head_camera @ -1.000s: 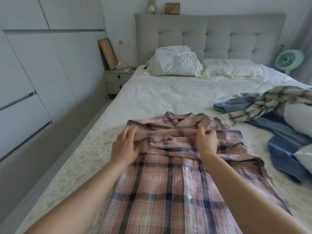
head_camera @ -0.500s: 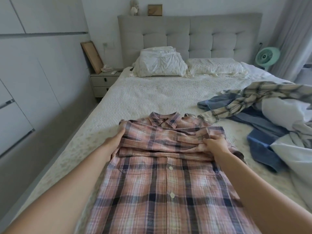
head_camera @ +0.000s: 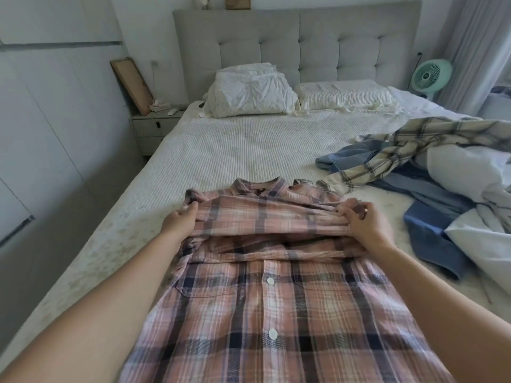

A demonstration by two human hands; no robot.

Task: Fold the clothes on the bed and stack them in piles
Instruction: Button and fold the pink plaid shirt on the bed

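A pink plaid shirt (head_camera: 265,308) lies button side up on the bed (head_camera: 221,150), collar pointing toward the headboard. My left hand (head_camera: 181,221) grips the folded-over upper part at its left edge. My right hand (head_camera: 362,221) pinches the bunched fabric at the right edge. Between them the gathered band of shirt is lifted slightly off the layer beneath. To the right lies a heap of unfolded clothes: a cream plaid shirt (head_camera: 414,145), blue garments (head_camera: 431,228) and white pieces (head_camera: 475,172).
Two pillows (head_camera: 251,91) lean against the grey headboard (head_camera: 298,48). A nightstand (head_camera: 150,128) with a leaning frame stands left of the bed, by white wardrobe doors. A green fan (head_camera: 430,76) and a curtain are at the far right.
Both hands have moved apart to the shirt's side edges and lifted the folded upper band. The view has shifted closer and slightly right.
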